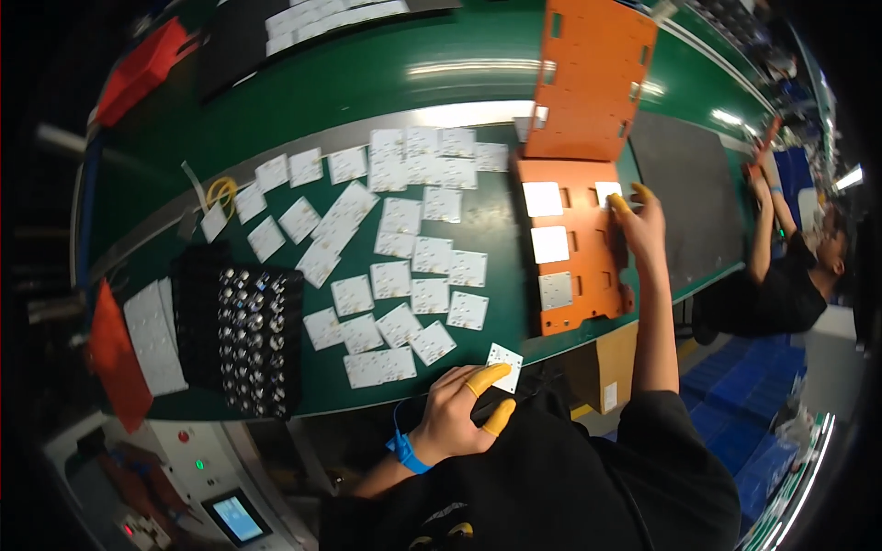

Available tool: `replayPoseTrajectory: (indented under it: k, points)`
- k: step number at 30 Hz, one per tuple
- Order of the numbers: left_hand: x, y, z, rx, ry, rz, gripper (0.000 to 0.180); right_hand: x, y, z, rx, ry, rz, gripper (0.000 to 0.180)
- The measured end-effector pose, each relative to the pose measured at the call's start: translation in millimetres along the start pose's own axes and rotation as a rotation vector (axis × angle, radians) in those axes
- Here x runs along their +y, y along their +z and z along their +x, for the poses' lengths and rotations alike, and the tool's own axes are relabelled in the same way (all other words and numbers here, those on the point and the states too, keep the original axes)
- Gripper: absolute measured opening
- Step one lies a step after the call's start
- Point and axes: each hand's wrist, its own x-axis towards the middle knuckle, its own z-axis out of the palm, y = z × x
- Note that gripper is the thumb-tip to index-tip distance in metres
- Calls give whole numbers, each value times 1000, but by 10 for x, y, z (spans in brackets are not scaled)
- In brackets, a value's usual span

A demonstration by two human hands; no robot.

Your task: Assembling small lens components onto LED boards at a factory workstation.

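Note:
My left hand (459, 411), with yellow finger cots and a blue wrist strap, grips a small square white circuit board (503, 362) at the table's front edge. Farther right, my right hand (643, 224) reaches over an orange fixture (591, 248). One of its yellow-capped fingertips touches a square board (606, 193) in the fixture's right column; another is spread apart to the right. Down the fixture's left column lie two bright square boards (544, 198) and a duller grey one (555, 290). The fixture's orange lid (590, 78) is raised behind it.
Many loose white circuit boards (390, 280) cover the green table. A black tray of shiny domed parts (253, 340) stands left, beside a red bin (119, 358). A dark mat (689, 193) lies right of the fixture. Another person (781, 275) works at far right.

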Motion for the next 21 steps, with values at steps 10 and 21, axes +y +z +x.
replayPoseTrajectory:
  k: [10, 21]
  points:
    - [-138, -11, -450, 427, -274, -189, 24, -2443, 875, -1413, -882, -925, 500, 28]
    - [-171, -295, -755, 845, -399, -187, 25, -3038, 1609, -1886, -705, -1279, 317, 16]
